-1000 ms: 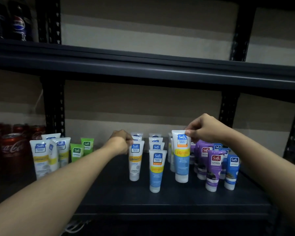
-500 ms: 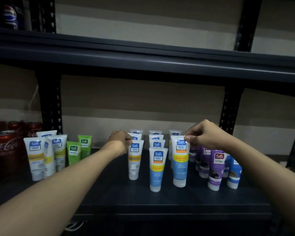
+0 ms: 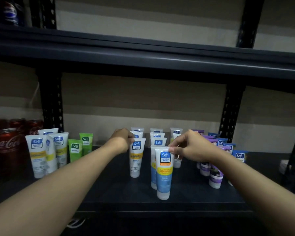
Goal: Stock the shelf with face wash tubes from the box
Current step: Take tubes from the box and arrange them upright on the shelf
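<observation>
Rows of face wash tubes stand cap-down on the dark shelf (image 3: 119,198). My right hand (image 3: 192,147) pinches the top edge of a blue and white tube (image 3: 163,174) that stands at the front of the middle row, just ahead of another blue tube. My left hand (image 3: 122,139) is closed on the top left edge of a white tube with a yellow band (image 3: 136,159) at the front of the row to the left. More white tubes (image 3: 157,136) stand behind these. The box is out of view.
White tubes (image 3: 39,155) and two green tubes (image 3: 80,147) stand at the left, with cola cans (image 3: 7,147) beyond them. Purple tubes (image 3: 215,174) and small blue tubes (image 3: 239,156) crowd the right. An upper shelf (image 3: 143,55) hangs overhead.
My right hand has brought the blue and white tube forward and leftward, in front of the other blue tube. My left hand stays on the white tube.
</observation>
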